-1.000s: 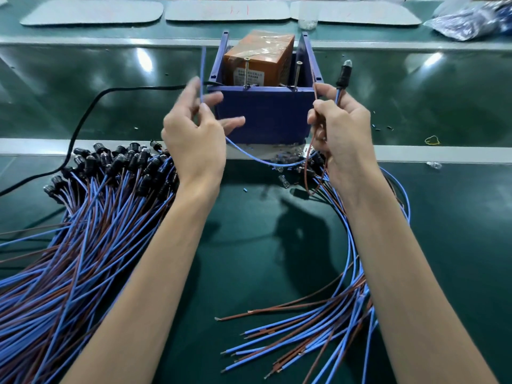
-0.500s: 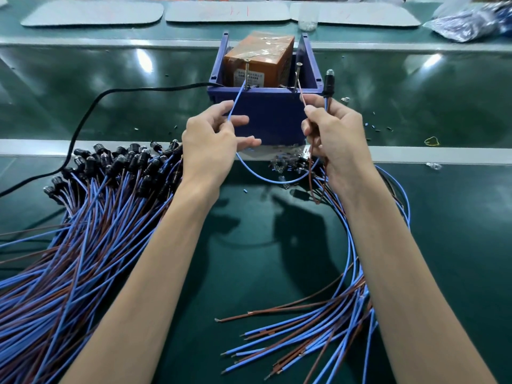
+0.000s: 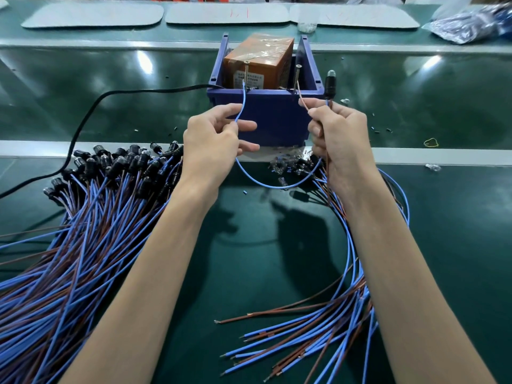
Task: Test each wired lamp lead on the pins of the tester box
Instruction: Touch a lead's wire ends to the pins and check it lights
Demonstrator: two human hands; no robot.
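With the fingers of my left hand I pinch the thin blue lead, its tip at the left screw pin of the blue plastic tester box. The fingers of my right hand pinch the brown lead at the right screw pin and hold the black lamp socket upright beside the box's right corner.

Green tabletop carries a blue box, black cable, grey mats. One big lead pile left, smaller pile right.
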